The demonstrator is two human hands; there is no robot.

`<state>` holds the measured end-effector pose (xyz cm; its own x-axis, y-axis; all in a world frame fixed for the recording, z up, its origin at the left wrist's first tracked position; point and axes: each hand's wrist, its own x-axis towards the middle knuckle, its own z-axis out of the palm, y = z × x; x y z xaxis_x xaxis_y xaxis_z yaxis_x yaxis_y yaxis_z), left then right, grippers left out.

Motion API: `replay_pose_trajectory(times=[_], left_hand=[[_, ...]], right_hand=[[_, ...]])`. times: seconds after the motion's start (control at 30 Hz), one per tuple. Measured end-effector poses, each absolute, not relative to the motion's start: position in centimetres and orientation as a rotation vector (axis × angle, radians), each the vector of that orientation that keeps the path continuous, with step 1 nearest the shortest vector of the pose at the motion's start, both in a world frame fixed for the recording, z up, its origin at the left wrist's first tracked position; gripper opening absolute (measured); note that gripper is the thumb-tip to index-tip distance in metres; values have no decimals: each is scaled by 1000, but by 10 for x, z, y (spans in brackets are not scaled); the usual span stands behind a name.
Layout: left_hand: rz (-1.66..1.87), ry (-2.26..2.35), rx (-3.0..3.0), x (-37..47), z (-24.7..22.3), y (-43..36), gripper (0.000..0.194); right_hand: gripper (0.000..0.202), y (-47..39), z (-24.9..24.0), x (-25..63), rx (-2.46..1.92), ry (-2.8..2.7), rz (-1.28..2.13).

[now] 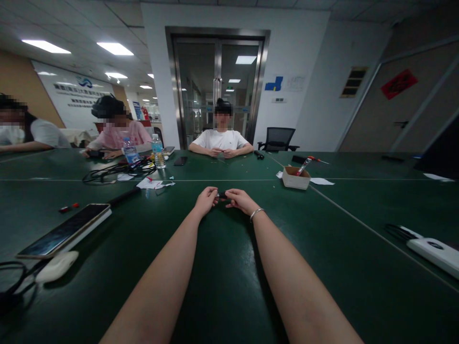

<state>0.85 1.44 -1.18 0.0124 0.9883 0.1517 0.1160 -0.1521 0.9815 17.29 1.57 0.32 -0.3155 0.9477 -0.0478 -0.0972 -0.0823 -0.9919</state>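
Observation:
Both arms reach forward over a dark green table point(229, 267). Near its middle my left hand point(207, 200) is closed, its fingertips pinching the left end of a small dark object point(222, 195) with a light, metallic-looking tip. My right hand point(241, 200), with a silver bangle at the wrist, is closed on the right end of the same object. The two hands are a short gap apart, just above the tabletop. What exactly the object is, I cannot make out.
At the left lie a phone point(66, 231), a white rounded case point(57, 266) and tangled black cables point(103, 172) near two bottles. A small box point(296, 178) stands right of centre; a white device point(435, 253) lies far right. Several people sit across and at the left.

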Motion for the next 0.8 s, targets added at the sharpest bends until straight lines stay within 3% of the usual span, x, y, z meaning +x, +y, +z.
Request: replay_pose_trajectory(times=[0.8], left_hand=[[1254,1199,1437,8,-13,15,22]], right_hand=[[5,16,4,173,-1020,-1294,1545]])
